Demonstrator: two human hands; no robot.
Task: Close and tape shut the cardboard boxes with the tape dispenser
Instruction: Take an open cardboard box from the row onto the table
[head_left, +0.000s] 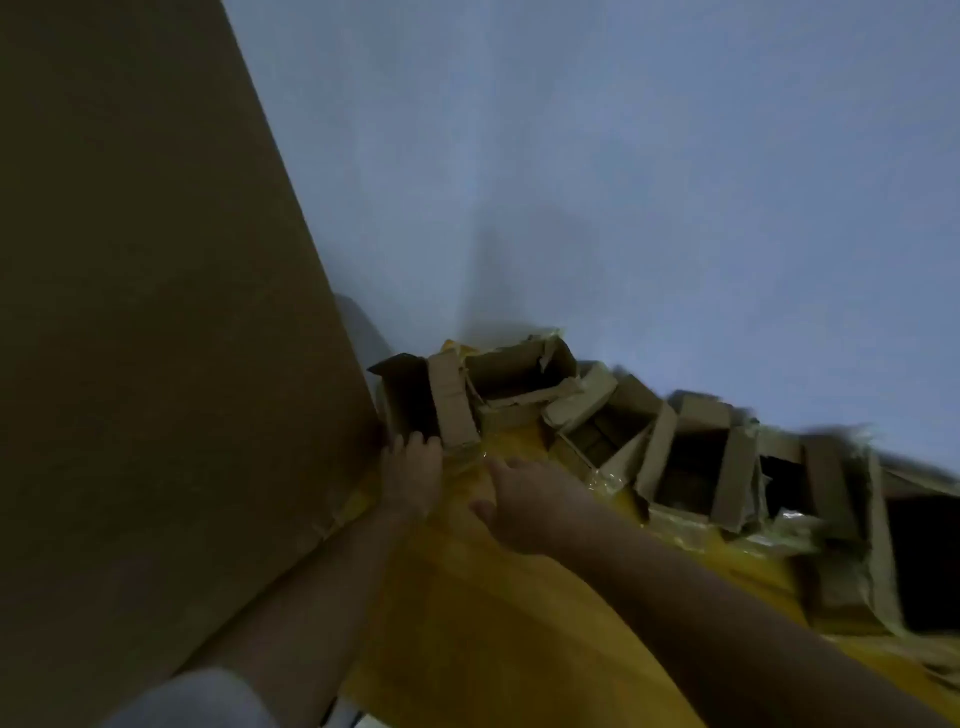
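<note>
The left hand (410, 480) touched the near rim of the small open brown cardboard box (421, 402) at the yellow sheet's (493, 623) far-left corner, fingers straight; the right hand (524, 506), relaxed and holding nothing, lay just beside.

Packing or storage area: a row of open cardboard boxes (524, 379) lines a plain wall (623, 182), beside a large cardboard sheet (145, 312).

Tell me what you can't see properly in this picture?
- Tape dispenser: not in the head view at all.
- Left hand: fingertips at the leftmost open box; dim light hides whether they grip it.
- Right-side boxes: smeared by motion blur, cut off by the edge.
- Box insides: too dark to see.
- Right hand: fingers blurred.
</note>
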